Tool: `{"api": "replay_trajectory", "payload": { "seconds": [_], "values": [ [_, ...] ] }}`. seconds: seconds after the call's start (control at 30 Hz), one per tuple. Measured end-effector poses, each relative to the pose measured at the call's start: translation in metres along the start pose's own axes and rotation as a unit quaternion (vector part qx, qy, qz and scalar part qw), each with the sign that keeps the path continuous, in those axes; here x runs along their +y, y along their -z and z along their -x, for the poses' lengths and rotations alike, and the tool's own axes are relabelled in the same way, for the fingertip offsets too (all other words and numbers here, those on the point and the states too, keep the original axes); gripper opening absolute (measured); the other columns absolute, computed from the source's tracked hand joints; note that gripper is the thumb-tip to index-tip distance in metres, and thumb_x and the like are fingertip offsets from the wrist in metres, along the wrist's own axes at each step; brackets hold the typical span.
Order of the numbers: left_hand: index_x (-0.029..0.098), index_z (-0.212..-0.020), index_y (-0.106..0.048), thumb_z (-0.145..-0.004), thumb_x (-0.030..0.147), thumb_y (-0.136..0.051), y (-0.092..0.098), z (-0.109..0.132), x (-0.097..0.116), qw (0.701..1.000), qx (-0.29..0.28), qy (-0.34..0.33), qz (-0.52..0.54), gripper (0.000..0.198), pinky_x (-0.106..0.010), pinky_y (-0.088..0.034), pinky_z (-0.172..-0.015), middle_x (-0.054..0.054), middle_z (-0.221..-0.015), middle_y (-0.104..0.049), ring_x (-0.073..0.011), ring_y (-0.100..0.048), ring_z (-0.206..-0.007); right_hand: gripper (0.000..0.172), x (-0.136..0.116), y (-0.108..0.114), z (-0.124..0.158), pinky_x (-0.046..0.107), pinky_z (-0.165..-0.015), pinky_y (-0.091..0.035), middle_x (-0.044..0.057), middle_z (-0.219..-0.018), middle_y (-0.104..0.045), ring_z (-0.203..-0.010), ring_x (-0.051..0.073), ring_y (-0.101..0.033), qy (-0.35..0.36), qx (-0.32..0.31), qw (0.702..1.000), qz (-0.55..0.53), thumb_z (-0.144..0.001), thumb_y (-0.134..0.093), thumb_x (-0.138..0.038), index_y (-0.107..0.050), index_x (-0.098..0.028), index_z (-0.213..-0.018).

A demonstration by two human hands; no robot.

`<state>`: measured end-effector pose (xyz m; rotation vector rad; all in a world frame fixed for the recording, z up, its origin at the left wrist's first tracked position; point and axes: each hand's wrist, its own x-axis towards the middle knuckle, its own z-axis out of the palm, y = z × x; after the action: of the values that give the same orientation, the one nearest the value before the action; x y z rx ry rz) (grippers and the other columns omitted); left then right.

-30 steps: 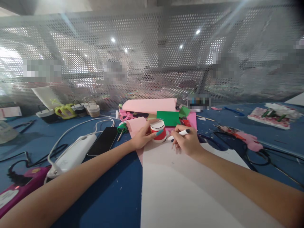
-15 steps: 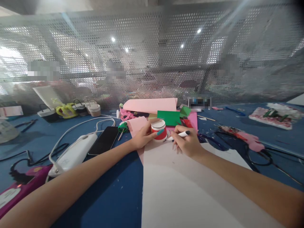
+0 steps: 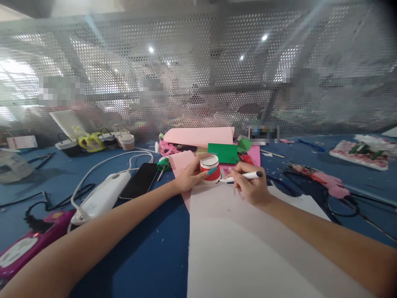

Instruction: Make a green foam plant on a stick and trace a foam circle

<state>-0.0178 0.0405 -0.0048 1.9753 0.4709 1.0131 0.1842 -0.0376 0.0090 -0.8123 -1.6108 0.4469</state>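
My left hand is closed around the side of a small round red and white container, which stands on the far end of a large white paper sheet. The thumb, with a teal nail, lies across the container's red side. In my right hand is a white marker pen with a black back end. Its tip points left and meets the paper beside the container's base, where a dark curved line shows.
Left of the sheet are a black phone, a white power bank with a cable, and a purple power strip. Pink paper and green paper lie behind. A pink glue gun lies right; a perforated metal screen rises behind.
The marker has tilted flatter, with its tip still near the container's base. My right hand has shifted slightly right and the whole view has moved a little. My left hand keeps its hold.
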Motion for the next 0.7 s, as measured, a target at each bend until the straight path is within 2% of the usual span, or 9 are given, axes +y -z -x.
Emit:
{"api": "replay_trajectory", "payload": {
  "seconds": [0.07, 0.17, 0.23, 0.3, 0.47, 0.7],
  "values": [
    [0.022, -0.13, -0.042, -0.083, 0.032, -0.062, 0.0, 0.0002, 0.0003, 1.0, -0.001, 0.0, 0.001, 0.052, -0.042, -0.038, -0.103, -0.013, -0.133, -0.05, -0.0277, -0.049, -0.123, 0.033, -0.0008, -0.0002, -0.0006, 0.021, -0.036, -0.031, -0.003, -0.042, -0.048, -0.035, 0.008, -0.043, -0.004, -0.043, 0.999, -0.011, -0.086, -0.055, -0.03, -0.045, -0.02, -0.055],
    [0.022, -0.13, -0.041, -0.083, 0.032, -0.061, -0.0001, 0.0007, 0.0005, 1.0, -0.004, 0.004, 0.003, 0.052, -0.041, -0.038, -0.103, -0.013, -0.132, -0.05, -0.0265, -0.049, -0.123, 0.02, -0.0031, -0.002, -0.0008, 0.02, -0.037, -0.033, -0.003, -0.048, -0.054, -0.037, 0.008, -0.046, 0.002, -0.104, 0.994, -0.009, -0.085, -0.057, -0.026, -0.053, -0.018, -0.067],
    [0.023, -0.13, -0.041, -0.083, 0.033, -0.061, -0.0003, 0.0009, 0.0009, 1.0, -0.002, 0.009, 0.003, 0.052, -0.039, -0.039, -0.102, -0.012, -0.132, -0.051, -0.0256, -0.05, -0.122, 0.012, -0.0052, -0.0037, -0.0003, 0.02, -0.039, -0.034, -0.002, -0.053, -0.057, -0.039, 0.008, -0.049, 0.02, -0.139, 0.99, 0.008, -0.084, -0.058, -0.023, -0.056, -0.017, -0.073],
    [0.023, -0.13, -0.041, -0.083, 0.034, -0.061, -0.0009, 0.0009, 0.0022, 1.0, -0.001, 0.015, 0.004, 0.052, -0.039, -0.041, -0.1, -0.012, -0.132, -0.051, -0.0253, -0.051, -0.12, 0.013, -0.0072, -0.0049, 0.0004, 0.02, -0.041, -0.035, -0.001, -0.053, -0.058, -0.041, 0.008, -0.049, 0.045, -0.165, 0.985, 0.034, -0.084, -0.058, -0.023, -0.058, -0.016, -0.074],
    [0.022, -0.13, -0.04, -0.084, 0.034, -0.06, -0.0021, 0.0005, 0.0058, 1.0, -0.004, 0.012, 0.004, 0.051, -0.039, -0.041, -0.099, -0.012, -0.13, -0.052, -0.0248, -0.052, -0.118, 0.018, -0.0083, -0.006, 0.0011, 0.021, -0.046, -0.037, -0.001, -0.055, -0.058, -0.046, 0.008, -0.05, 0.091, -0.178, 0.978, 0.063, -0.088, -0.055, -0.025, -0.059, -0.016, -0.073],
    [0.023, -0.131, -0.04, -0.084, 0.033, -0.061, 0.0003, 0.0001, -0.0015, 1.0, -0.007, 0.002, 0.004, 0.053, -0.041, -0.039, -0.102, -0.011, -0.131, -0.051, -0.0251, -0.051, -0.12, 0.015, -0.0058, -0.0065, 0.0003, 0.022, -0.053, -0.04, 0.0, -0.059, -0.061, -0.052, 0.011, -0.055, 0.13, -0.195, 0.968, 0.089, -0.09, -0.054, -0.025, -0.06, -0.017, -0.078]
  ]
}}
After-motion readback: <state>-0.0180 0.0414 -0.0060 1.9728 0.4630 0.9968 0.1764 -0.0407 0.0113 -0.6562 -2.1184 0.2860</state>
